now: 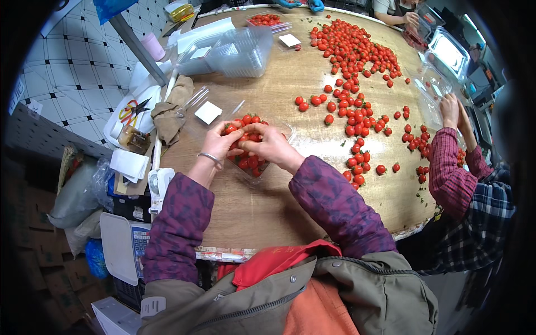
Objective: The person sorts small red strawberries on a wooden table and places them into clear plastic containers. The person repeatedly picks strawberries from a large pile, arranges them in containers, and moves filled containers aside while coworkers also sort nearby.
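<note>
A clear plastic clamshell box (255,179) lies on the table before me, its base filled with red cherry tomatoes (252,162). Its clear lid is folded open towards the upper left, with a white square pad or label (208,112) on it. My left hand (222,140) reaches over the near left of the tomatoes with bent fingers. From the right, my right hand (270,144) bends over the same fruit, and the fingertips of both hands meet above it. Whether either hand grips a tomato is hidden by the fingers.
Loose cherry tomatoes (356,46) spread down the wooden table (268,217). Nested clear boxes (243,52) lie at upper left, near a brown cloth (171,111) and scissors (136,109). A co-worker's plaid sleeve (450,171) is at right; blue-gloved hands (316,5) show at the far edge.
</note>
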### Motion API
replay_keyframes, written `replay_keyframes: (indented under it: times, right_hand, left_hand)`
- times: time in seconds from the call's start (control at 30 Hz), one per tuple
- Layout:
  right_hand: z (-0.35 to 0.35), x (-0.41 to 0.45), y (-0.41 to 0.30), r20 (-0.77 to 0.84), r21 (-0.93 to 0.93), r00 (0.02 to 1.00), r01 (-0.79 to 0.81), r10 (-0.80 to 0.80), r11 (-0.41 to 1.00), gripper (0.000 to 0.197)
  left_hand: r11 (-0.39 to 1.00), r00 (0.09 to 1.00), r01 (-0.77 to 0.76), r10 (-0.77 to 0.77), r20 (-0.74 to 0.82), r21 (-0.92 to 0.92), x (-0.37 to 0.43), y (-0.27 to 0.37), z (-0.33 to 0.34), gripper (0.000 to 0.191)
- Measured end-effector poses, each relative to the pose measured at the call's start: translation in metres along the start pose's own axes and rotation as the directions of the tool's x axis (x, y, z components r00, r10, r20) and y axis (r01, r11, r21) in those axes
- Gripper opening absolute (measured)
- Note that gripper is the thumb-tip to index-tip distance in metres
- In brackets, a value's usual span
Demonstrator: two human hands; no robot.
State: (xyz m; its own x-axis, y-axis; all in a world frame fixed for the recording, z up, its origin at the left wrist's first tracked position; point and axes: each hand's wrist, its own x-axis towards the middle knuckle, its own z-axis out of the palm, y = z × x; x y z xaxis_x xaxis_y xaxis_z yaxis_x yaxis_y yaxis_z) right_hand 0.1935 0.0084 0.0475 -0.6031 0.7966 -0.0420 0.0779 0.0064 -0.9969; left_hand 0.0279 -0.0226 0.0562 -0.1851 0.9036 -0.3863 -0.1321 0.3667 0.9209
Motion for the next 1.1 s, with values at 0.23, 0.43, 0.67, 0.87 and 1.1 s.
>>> replay_keyframes:
  times: [0.23, 0.43, 0.67, 0.87, 1.1]
  right_hand:
    - [-0.016, -0.004, 0.008, -0.04, 0.069, 0.985, -0.164, 0.167, 0.984, 0.025]
    - [-0.066, -0.03, 0.01, -0.014, 0.496, 0.954, -0.254, 0.3, 0.831, 0.025]
    - [-0.061, -0.026, 0.017, -0.018, 0.538, 0.928, -0.306, 0.373, 0.785, 0.022]
    - [-0.02, 0.0, 0.0, 0.011, 0.415, 0.953, -0.28, 0.303, 0.866, 0.034]
    - [-0.016, -0.001, 0.003, 0.004, 0.388, 0.952, -0.283, 0.305, 0.877, 0.03]
  left_hand:
    - [0.978, 0.995, -0.09, 0.095, -0.022, 0.186, 0.002, 0.003, 0.003, 0.023]
    - [0.819, 0.937, -0.299, 0.349, -0.012, 0.489, 0.022, -0.019, -0.002, 0.028]
    - [0.966, 0.962, -0.211, 0.179, 0.204, 0.149, 0.021, -0.003, 0.005, 0.026]
    - [1.0, 0.969, -0.029, 0.028, 0.245, 0.003, 0.009, 0.007, 0.0, 0.022]
    - [0.985, 0.977, -0.081, 0.048, 0.21, 0.15, -0.008, 0.003, 0.009, 0.027]
